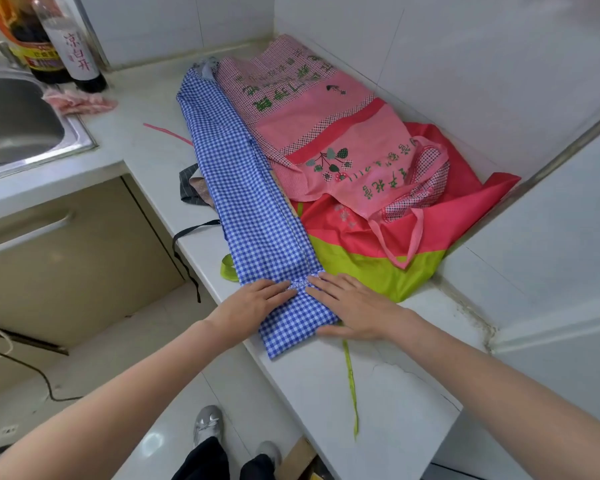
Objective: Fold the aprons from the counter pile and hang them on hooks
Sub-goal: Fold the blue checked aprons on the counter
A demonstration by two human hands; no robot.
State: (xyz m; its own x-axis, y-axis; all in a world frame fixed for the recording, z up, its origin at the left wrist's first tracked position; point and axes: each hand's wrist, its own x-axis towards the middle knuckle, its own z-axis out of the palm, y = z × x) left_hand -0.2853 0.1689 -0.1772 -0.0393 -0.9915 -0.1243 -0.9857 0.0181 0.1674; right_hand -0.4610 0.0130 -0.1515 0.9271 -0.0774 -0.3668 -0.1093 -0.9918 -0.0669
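A blue checked apron point(246, 188) lies folded into a long narrow strip along the white counter point(378, 386). My left hand point(253, 301) and my right hand point(354, 308) press flat on its near end, fingers straight, fingertips almost meeting. Beside the strip lies the pile: a pink apron with green lettering point(312, 109), a smaller pink one with a strawberry print point(368, 174), and a red and lime-green apron point(378, 251) underneath. A green strap point(351, 382) trails toward the counter's front edge. No hooks are in view.
A steel sink point(18, 123) sits at the far left with two bottles point(70, 43) and a pink cloth point(80, 102) behind it. A dark striped cloth point(191, 185) and a black strap point(184, 251) hang over the counter edge. White tiled walls enclose the corner.
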